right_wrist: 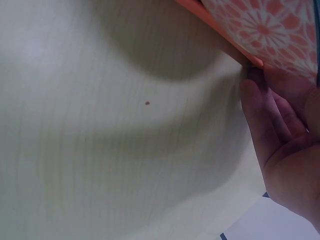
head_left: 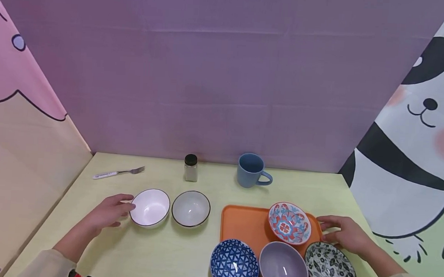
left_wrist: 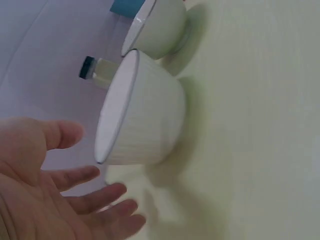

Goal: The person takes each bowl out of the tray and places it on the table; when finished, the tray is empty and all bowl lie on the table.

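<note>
My left hand [head_left: 112,211] is beside the left white bowl [head_left: 150,208], fingers spread; in the left wrist view, a small gap separates them from the bowl's rim. A second white bowl [head_left: 191,208] with a dark rim stands just to its right. At the right, my right hand [head_left: 343,234] pinches the edge of the orange tray [head_left: 239,224], seen close up in the right wrist view. On the tray are a red-and-blue floral bowl [head_left: 289,223], a lilac bowl [head_left: 284,268], a blue-and-white triangle-patterned bowl [head_left: 234,265] and a black-and-white leaf-patterned bowl [head_left: 330,269].
A fork [head_left: 119,173] lies at the back left of the pale table [head_left: 169,254]. Toward the back stand a black-capped glass shaker [head_left: 191,169] and a blue mug [head_left: 251,171] with its handle to the right. A purple backdrop [head_left: 218,79] closes off the rear.
</note>
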The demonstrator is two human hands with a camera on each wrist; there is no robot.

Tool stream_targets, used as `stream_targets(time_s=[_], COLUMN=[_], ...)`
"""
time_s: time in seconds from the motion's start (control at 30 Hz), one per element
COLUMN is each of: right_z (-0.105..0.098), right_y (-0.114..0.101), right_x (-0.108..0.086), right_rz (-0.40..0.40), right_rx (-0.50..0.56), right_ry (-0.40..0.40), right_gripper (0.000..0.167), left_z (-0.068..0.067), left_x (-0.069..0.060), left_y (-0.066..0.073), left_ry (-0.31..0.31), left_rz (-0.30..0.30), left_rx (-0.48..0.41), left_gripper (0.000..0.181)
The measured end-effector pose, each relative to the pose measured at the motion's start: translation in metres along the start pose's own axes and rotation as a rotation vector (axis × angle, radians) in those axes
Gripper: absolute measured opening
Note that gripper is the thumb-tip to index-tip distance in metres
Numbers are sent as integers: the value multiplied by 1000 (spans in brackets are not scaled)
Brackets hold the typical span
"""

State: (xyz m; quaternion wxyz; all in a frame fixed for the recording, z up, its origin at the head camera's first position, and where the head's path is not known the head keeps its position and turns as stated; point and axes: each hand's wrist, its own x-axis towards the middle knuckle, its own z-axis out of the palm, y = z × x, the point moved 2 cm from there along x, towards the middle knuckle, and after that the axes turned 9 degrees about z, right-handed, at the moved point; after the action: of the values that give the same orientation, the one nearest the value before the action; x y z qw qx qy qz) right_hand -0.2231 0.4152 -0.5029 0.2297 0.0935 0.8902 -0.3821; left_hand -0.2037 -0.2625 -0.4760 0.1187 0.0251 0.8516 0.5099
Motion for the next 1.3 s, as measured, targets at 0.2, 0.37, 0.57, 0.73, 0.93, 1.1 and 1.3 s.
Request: stream_targets(time_s=[0.2,0.37,0.57,0.73,0.93,1.1,1.3], right_z=[-1,-2,-2,-4,-5,-5,-5], right_y=[0,-2,-9,-6,-6,-10,-12], right_x=[-1,-1,-4,-4,-3,-3,-1], right_rz=[-12,-22,-15,-27,-33,-54,-45], right_rx=[3,-26,-45,-45,-65,-62,-20], right_ry=[-3,8,24,13,23,29,22], right_gripper=[58,58,57,57,54,52,54], left_z=[-7,-2,18,46,87,121,162], left_x=[6,12,18,29,44,54,62], left_y=[29,56,90,118,140,150,166], left_ry=[48,54,-58,-127,-216,-279,-350], left_rz=[124,207,274,313,325,311,292], left_rx=[151,41,-123,-180,-197,-161,-118], left_gripper=[56,56,62,61,60,57,60])
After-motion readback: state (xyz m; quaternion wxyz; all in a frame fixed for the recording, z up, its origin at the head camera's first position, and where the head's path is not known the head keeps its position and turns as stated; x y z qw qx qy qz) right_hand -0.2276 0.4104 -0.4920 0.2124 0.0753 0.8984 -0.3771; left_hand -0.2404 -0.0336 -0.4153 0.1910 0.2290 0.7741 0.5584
